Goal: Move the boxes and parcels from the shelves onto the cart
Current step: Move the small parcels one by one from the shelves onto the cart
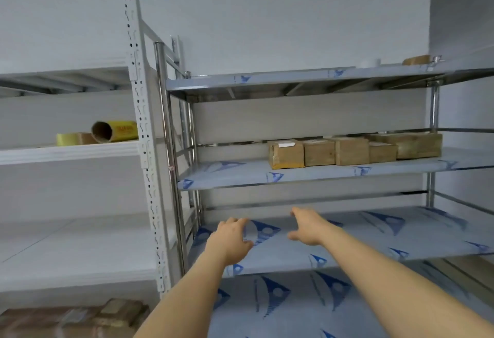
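Reaching hands: left hand (232,236) and right hand (307,227) are held out, fingers loose, nothing grasped
Boxes (352,150): lined left-to-right on the steel shelf (240,174) above, up and rightward
Nearer: right hand

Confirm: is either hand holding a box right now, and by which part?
Nothing is held. The left hand and right hand both reach out open above the lower steel shelf, with no grip on anything. The cardboard boxes sit untouched one shelf up.
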